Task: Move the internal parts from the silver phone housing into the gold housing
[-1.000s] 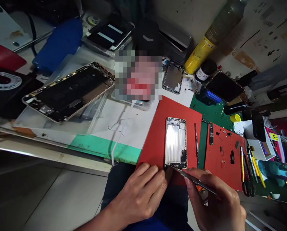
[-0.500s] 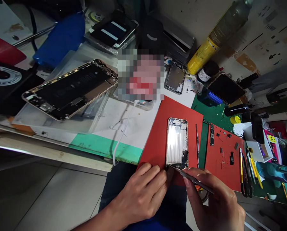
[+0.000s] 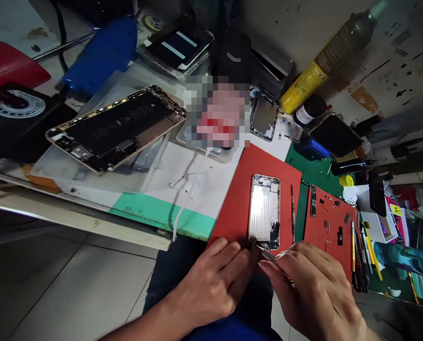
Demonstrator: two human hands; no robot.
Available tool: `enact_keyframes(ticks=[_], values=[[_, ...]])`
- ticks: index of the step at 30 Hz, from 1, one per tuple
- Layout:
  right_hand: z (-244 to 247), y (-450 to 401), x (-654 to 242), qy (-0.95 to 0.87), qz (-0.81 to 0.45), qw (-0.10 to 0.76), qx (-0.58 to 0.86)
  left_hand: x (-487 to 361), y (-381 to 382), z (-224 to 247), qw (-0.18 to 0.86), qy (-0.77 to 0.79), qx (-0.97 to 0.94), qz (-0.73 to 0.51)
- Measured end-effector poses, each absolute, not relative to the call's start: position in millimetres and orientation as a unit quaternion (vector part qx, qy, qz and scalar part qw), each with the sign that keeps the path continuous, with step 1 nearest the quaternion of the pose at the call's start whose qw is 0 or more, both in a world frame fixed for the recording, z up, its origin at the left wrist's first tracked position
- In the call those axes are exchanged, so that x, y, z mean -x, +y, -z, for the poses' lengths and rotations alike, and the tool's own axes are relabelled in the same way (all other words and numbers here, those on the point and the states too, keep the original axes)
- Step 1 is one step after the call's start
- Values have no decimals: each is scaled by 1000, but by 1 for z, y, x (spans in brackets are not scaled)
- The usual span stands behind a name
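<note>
A silver phone housing [image 3: 264, 213] lies upright on a red mat [image 3: 232, 199], with dark parts along its lower edge. My right hand [image 3: 310, 284] is closed around a thin metal tool [image 3: 267, 255], whose tip meets the housing's lower left corner. Beside that corner, my left hand [image 3: 214, 277] has its fingers curled together; its fingertips are hidden, so what they pinch cannot be made out. A second metal tool [image 3: 292, 213] rests on the mat to the right of the housing.
Small parts lie on another red mat [image 3: 334, 237] at the right, near pens and scissors [image 3: 359, 279]. An opened phone [image 3: 115, 128] sits on plastic boxes at the left. A white cable [image 3: 190, 192] crosses the table edge. A yellow can [image 3: 303, 85] stands behind.
My right hand has rolled over, showing more of its back, and the tool is held more steeply, with less of it visible. The whole view has shifted slightly. My left hand keeps its place by the corner.
</note>
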State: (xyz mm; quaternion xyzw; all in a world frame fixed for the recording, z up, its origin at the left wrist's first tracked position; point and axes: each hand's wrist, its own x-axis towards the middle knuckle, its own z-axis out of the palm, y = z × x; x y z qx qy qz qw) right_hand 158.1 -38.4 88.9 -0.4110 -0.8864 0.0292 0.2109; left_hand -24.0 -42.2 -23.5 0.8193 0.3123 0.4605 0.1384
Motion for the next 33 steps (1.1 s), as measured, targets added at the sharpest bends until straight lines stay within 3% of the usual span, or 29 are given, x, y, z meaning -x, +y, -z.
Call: enact_keyframes(ticks=[33], values=[[-81,-34,-160,-893,-7,211,398,25,-39,22,146,315,-815,-464]])
